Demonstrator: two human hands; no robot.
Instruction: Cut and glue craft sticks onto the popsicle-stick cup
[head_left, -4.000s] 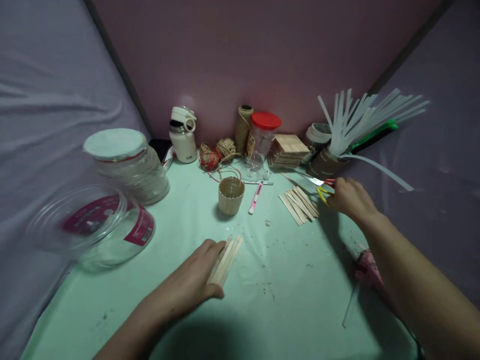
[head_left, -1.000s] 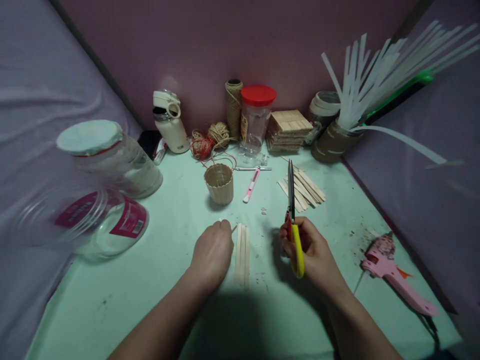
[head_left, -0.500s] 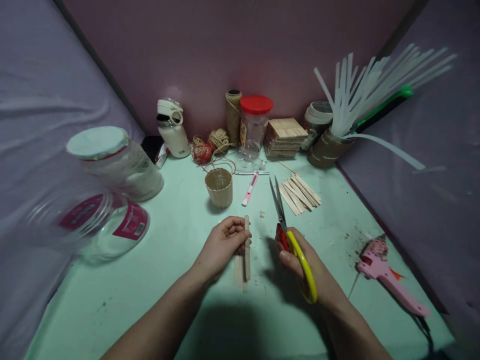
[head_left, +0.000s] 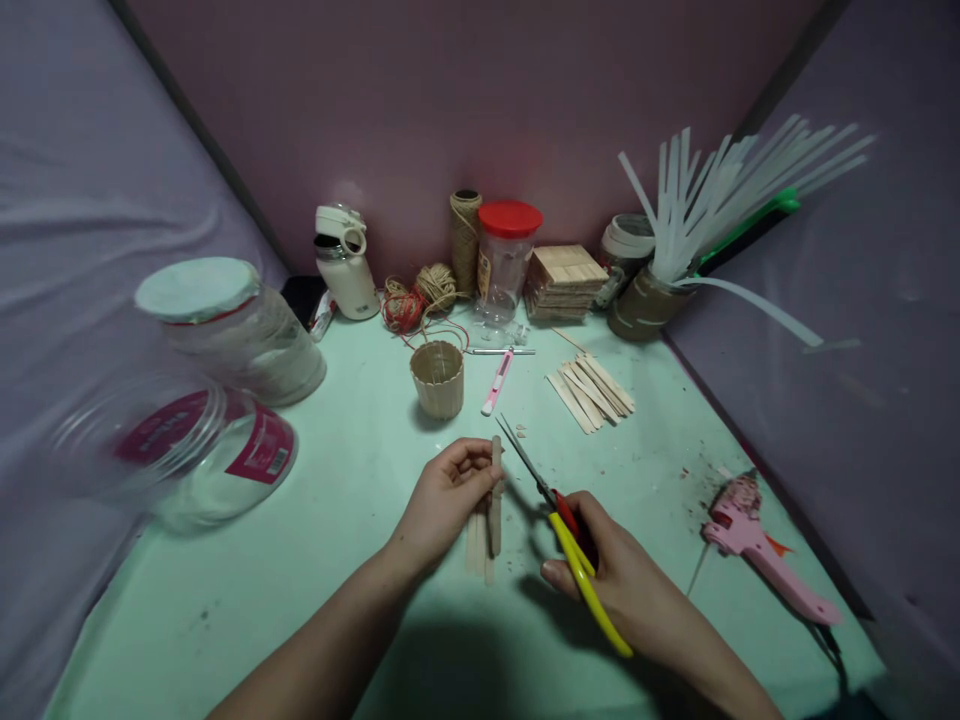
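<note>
Green is the tabletop (head_left: 322, 500); over it are the right hand (head_left: 622, 575) and left hand (head_left: 446, 495). The right fingers grip scissors (head_left: 566, 540), whose blades have now swung toward the wooden stick (head_left: 495, 525) pinched by the left fingers, so both are now close together.

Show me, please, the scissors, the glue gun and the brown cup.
Scissors (head_left: 568, 545), head view: on the yellow handle.
Glue gun (head_left: 772, 568), head view: on its pink handle.
Brown cup (head_left: 440, 399), head view: on its front wall.
</note>
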